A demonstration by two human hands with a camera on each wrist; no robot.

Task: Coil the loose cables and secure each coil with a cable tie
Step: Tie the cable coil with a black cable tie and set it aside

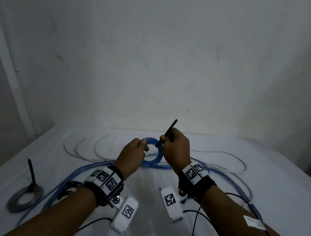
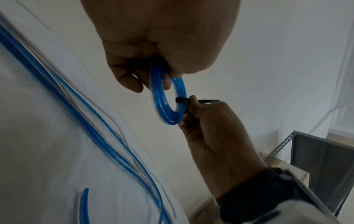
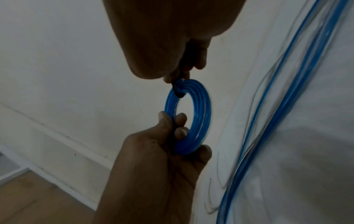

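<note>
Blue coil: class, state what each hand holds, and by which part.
The left hand grips the blue coil by its left rim. The right hand pinches the black cable tie beside its head on the coil's opposite rim.

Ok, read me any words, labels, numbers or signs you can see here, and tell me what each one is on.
No text can be read.
White label on the right forearm: printed lines, too blurred to read.
Wristbands: black and white square code markers, with tiny marks beneath that are too small to read.
White wrist cameras: one code marker each, no words.
Blue coil, black tie and grey coil: no print visible.
</note>
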